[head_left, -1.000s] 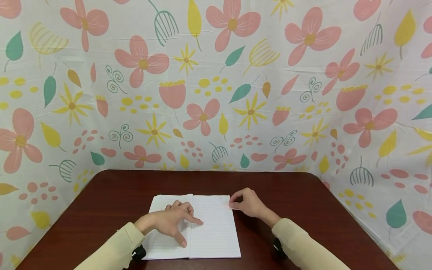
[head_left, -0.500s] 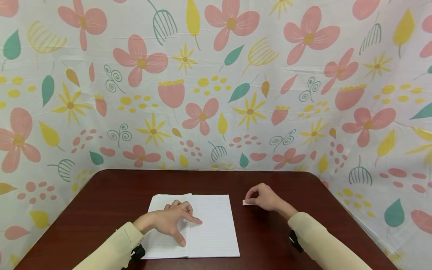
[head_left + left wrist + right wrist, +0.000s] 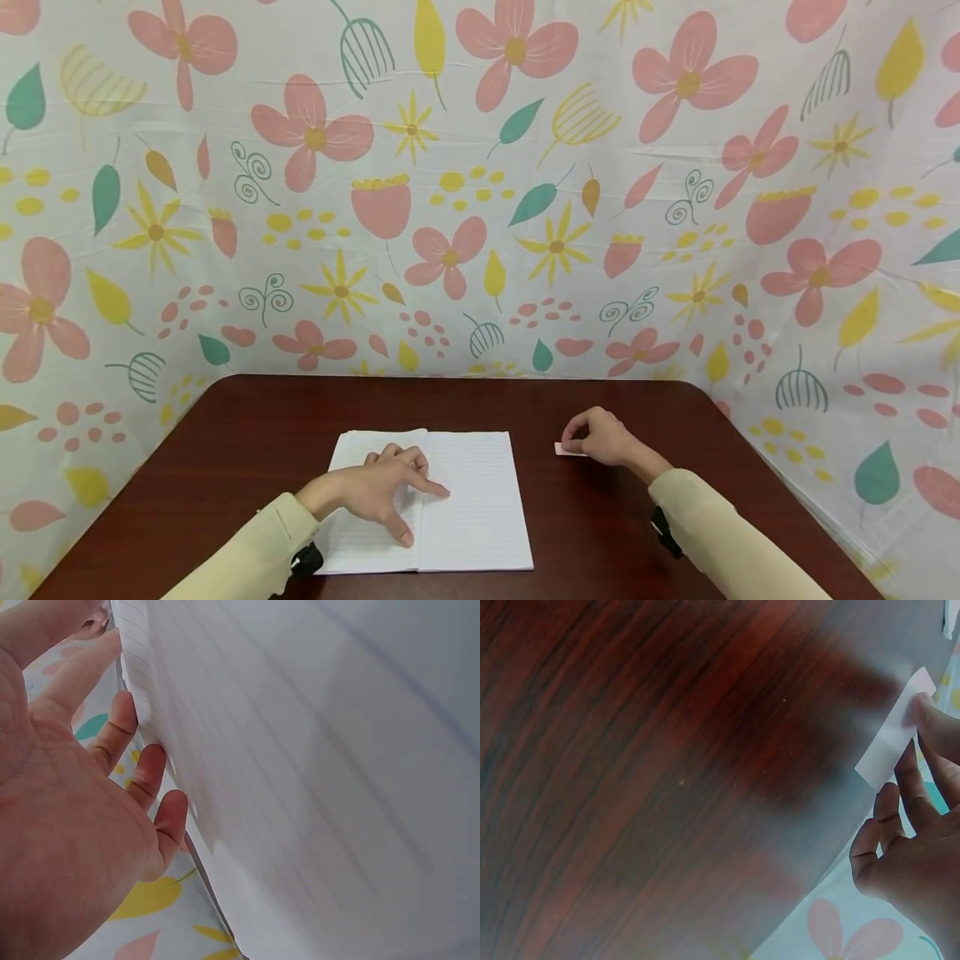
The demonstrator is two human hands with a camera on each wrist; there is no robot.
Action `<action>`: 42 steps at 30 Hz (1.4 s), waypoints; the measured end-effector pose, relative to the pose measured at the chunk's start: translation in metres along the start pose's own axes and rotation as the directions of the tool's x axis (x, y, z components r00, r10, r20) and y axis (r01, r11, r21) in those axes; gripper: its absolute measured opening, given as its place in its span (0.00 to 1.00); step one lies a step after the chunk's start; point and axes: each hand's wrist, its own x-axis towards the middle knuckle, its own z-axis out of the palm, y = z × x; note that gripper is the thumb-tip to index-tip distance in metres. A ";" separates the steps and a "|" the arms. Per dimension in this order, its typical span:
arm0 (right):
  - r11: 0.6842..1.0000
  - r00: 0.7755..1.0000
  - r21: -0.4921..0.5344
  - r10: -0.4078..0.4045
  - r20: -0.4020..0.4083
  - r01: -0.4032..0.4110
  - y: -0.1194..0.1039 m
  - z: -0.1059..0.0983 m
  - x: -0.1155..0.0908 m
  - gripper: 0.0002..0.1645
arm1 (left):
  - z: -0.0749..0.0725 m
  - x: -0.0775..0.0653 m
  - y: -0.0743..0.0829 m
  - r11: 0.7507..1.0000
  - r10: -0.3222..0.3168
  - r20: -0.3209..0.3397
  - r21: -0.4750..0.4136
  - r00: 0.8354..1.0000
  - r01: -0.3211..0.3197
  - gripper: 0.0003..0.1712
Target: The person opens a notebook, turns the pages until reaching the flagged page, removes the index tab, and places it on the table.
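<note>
An open notebook [image 3: 480, 525] with ruled white pages lies on the dark wooden table. My left hand [image 3: 378, 496] rests across its left page and centre fold, with fingers spread and the forefinger reaching onto the right page. In the left wrist view its fingertips touch the lined paper [image 3: 247, 765]. Right of the notebook, my right hand [image 3: 609, 437] pinches a small pale paper strip [image 3: 889, 742] between thumb and forefinger. The strip is low over the table; whether it touches the wood I cannot tell. Part of it is hidden behind the fingers.
The brown table [image 3: 300, 400] has rounded far corners. A white cloth [image 3: 480, 325] printed with flowers and leaves hangs behind it and at both sides. Black bands [image 3: 306, 560] show at both wrists, under pale sleeves [image 3: 247, 546].
My right hand has moved right, away from the notebook's right edge, taking the paper strip with it. The left hand and the notebook have stayed in place.
</note>
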 end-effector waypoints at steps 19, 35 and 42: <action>0.992 1.000 -0.125 -0.011 -0.024 0.008 -0.005 0.005 0.002 0.08 | -0.011 -0.008 0.025 1.000 0.017 0.008 0.004 1.000 -0.017 0.40; 0.988 0.999 -0.154 -0.030 -0.028 0.025 -0.001 0.007 0.003 0.09 | -0.004 -0.003 0.011 1.000 0.010 -0.009 0.017 1.000 -0.010 0.41; 0.985 0.995 -0.155 -0.089 -0.049 0.080 0.000 0.008 0.003 0.08 | 0.001 0.000 -0.001 1.000 0.009 -0.020 0.018 1.000 -0.008 0.41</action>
